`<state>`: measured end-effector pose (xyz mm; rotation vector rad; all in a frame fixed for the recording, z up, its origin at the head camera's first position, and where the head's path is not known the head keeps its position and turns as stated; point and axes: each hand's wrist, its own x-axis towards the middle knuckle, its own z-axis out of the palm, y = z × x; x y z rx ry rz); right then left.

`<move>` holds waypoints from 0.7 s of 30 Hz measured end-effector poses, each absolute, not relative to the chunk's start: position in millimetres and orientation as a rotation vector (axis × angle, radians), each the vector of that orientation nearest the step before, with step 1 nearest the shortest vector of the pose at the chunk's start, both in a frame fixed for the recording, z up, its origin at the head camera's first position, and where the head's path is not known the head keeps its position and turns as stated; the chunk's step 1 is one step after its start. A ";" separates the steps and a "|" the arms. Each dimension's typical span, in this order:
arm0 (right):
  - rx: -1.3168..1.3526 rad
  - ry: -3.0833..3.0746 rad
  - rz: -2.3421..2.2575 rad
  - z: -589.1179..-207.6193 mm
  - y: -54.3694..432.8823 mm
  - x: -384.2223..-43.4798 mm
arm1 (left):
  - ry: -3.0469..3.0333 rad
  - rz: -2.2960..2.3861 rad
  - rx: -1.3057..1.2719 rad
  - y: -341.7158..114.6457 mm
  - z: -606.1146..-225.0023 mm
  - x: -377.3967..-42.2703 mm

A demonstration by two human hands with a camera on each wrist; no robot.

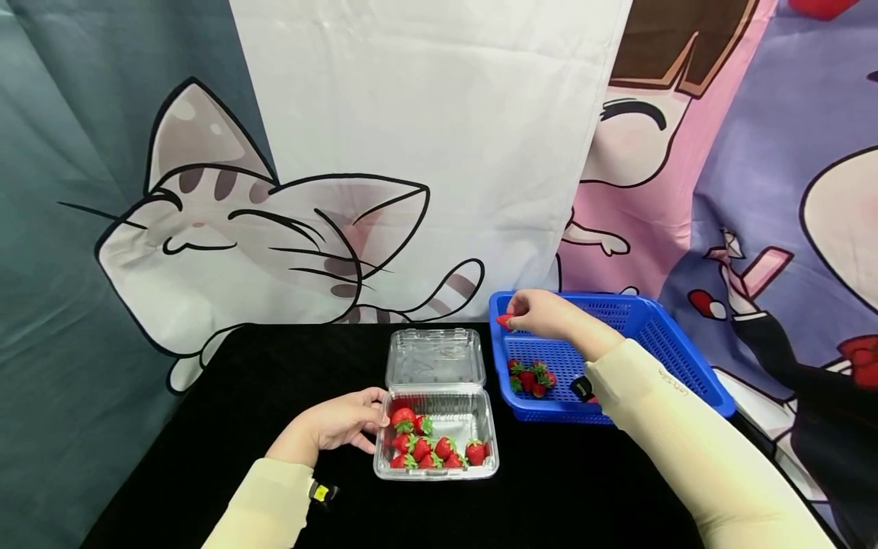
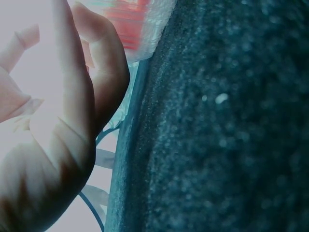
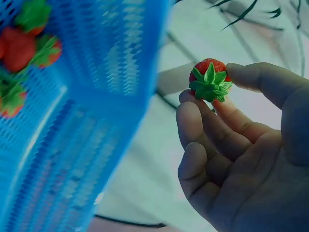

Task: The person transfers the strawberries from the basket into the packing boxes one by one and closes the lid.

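Observation:
In the head view, a clear plastic clamshell box (image 1: 435, 474) stands with its lid (image 1: 436, 358) folded back, several strawberries (image 1: 421, 447) inside. My left hand (image 1: 346, 421) holds its left side, fingertips at the rim. In the left wrist view, that hand (image 2: 67, 96) is beside the box wall (image 2: 140, 29), which is partly cut off. Over the left edge of a blue plastic basket (image 1: 504, 393), my right hand (image 1: 545, 314) pinches a strawberry (image 1: 504, 321). The right wrist view shows this strawberry (image 3: 210, 79), green leaves facing the camera, between thumb and fingertips.
Several more strawberries (image 1: 531, 379) lie in the left part of the basket, to the right of the box. A black cloth (image 1: 309, 358) covers the table. Behind it hangs a printed cartoon curtain (image 1: 439, 152).

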<state>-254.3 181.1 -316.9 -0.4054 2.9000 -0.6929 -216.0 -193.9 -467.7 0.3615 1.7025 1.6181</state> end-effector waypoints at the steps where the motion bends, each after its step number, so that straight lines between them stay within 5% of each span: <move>1: -0.425 2.904 -0.692 -314.0 176.3 -250.2 | 1.701 1.619 0.360 -194.2 -467.8 -215.9; 9: -0.549 2.903 -0.608 -311.4 133.0 -209.6 | 1.691 1.624 0.375 -195.3 -468.2 -215.9; 21: -0.747 2.850 -0.323 -363.0 88.4 -171.5 | 1.704 1.620 0.363 -194.9 -467.0 -215.4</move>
